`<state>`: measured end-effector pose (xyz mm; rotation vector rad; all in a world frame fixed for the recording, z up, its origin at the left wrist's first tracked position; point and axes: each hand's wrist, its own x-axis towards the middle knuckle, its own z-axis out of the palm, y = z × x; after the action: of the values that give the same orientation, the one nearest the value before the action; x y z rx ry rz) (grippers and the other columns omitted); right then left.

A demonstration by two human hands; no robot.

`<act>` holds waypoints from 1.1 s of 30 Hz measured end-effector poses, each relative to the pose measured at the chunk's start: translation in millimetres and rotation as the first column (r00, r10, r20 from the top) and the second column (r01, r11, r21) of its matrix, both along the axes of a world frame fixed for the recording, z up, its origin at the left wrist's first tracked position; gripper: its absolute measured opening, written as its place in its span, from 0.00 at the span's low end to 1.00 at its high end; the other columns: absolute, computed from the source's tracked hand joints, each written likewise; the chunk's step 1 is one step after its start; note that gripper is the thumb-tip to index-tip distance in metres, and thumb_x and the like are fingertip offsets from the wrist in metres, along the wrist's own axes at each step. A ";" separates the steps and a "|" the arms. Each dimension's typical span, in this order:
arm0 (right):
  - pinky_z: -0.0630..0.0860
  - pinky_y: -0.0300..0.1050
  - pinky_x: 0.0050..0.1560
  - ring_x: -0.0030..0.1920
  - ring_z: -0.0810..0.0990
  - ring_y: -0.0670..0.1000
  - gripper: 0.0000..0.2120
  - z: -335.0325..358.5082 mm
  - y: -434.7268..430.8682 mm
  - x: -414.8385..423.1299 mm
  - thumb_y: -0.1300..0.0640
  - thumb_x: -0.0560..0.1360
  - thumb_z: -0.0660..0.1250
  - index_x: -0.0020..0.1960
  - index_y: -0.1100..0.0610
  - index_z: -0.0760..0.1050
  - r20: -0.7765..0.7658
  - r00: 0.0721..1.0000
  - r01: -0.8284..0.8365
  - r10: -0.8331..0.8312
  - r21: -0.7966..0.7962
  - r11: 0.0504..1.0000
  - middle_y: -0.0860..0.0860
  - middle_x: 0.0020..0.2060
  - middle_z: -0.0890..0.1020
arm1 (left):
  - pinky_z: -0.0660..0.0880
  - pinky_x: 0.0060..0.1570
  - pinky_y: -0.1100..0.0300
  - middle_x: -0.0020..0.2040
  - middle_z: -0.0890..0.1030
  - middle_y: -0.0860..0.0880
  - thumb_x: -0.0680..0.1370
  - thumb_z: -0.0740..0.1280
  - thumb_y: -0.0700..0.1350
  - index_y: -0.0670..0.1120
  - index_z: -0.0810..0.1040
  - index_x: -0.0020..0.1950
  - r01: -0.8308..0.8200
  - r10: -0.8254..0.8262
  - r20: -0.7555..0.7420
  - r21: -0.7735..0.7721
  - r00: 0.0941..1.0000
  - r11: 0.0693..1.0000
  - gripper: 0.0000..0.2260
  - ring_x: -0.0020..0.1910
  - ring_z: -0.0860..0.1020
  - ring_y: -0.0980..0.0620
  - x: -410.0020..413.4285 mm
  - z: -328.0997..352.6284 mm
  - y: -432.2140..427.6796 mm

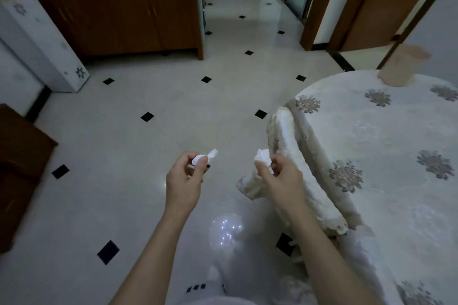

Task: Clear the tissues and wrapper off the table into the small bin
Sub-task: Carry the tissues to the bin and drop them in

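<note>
My left hand (184, 182) pinches a crumpled white tissue (207, 156) between thumb and fingers, held out over the tiled floor. A second crumpled white tissue (263, 157) is gripped by my right hand (280, 176), just left of the table's edge. The round table (386, 136) with its cream flowered cloth fills the right side. A small beige bin (402, 65) shows blurred at the table's far edge. No wrapper is visible.
A cloth-covered chair (297, 168) stands against the table's left edge, under my right hand. A wooden cabinet (119, 7) is at the back, a white appliance (39, 39) at the far left, dark wooden furniture (22, 168) at the left. Tiled floor (148, 96) lies between them.
</note>
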<state>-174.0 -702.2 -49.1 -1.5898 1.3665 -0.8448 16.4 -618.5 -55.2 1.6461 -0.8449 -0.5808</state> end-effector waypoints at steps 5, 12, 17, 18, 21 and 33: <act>0.76 0.52 0.41 0.38 0.80 0.54 0.11 3.8 -44.5 61.8 0.47 0.74 0.69 0.42 0.55 0.77 0.032 0.999 -0.009 0.010 -0.018 1.000 0.54 0.35 0.82 | 0.71 0.37 0.55 0.38 0.80 0.49 0.76 0.65 0.55 0.56 0.76 0.42 -0.008 0.007 0.011 0.023 1.000 1.000 0.05 0.35 0.74 0.45 65.4 8.3 -41.3; 0.77 0.53 0.41 0.37 0.81 0.54 0.12 -8.3 -107.2 106.8 0.45 0.73 0.69 0.40 0.53 0.76 -0.016 0.999 0.038 -0.038 -0.010 0.999 0.52 0.34 0.82 | 0.71 0.37 0.57 0.37 0.80 0.54 0.79 0.66 0.49 0.53 0.77 0.43 -0.003 0.004 -0.018 0.027 1.000 1.000 0.05 0.33 0.74 0.52 122.0 5.4 -103.9; 0.76 0.52 0.39 0.36 0.80 0.53 0.13 -17.8 -169.2 142.7 0.42 0.72 0.68 0.37 0.52 0.76 0.010 0.998 0.059 -0.059 0.000 0.998 0.51 0.33 0.82 | 0.72 0.36 0.55 0.37 0.80 0.44 0.79 0.66 0.51 0.54 0.77 0.43 0.017 -0.017 0.004 0.038 1.000 0.999 0.05 0.31 0.72 0.52 156.2 -1.7 -163.1; 0.76 0.53 0.40 0.36 0.81 0.54 0.14 -19.5 -183.1 151.1 0.41 0.71 0.67 0.37 0.51 0.76 0.018 0.998 0.063 -0.063 0.001 0.998 0.51 0.32 0.82 | 0.72 0.37 0.55 0.37 0.80 0.44 0.79 0.67 0.50 0.54 0.77 0.43 0.024 -0.025 0.013 0.046 1.000 0.999 0.05 0.31 0.72 0.53 163.4 -3.0 -176.8; 0.74 0.49 0.38 0.36 0.80 0.56 0.14 -20.2 -225.6 177.5 0.44 0.73 0.68 0.37 0.54 0.75 0.033 0.998 0.052 -0.052 -0.001 0.999 0.54 0.33 0.82 | 0.73 0.38 0.55 0.39 0.81 0.46 0.80 0.67 0.49 0.54 0.77 0.43 0.034 -0.035 0.026 0.065 0.999 0.997 0.05 0.32 0.73 0.50 183.6 -4.7 -222.2; 0.71 0.46 0.36 0.38 0.79 0.58 0.13 -5.8 -435.1 229.1 0.46 0.75 0.69 0.40 0.56 0.76 0.083 0.989 0.123 -0.124 0.020 0.992 0.55 0.35 0.82 | 0.70 0.36 0.58 0.40 0.80 0.41 0.79 0.66 0.50 0.52 0.76 0.43 0.155 -0.161 0.058 0.088 0.985 0.984 0.06 0.32 0.71 0.51 231.9 17.6 -447.6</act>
<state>55.0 -1137.3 -55.0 -1.4538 1.4190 -0.9622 248.3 -1066.2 -37.6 1.6912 -1.0178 -0.6835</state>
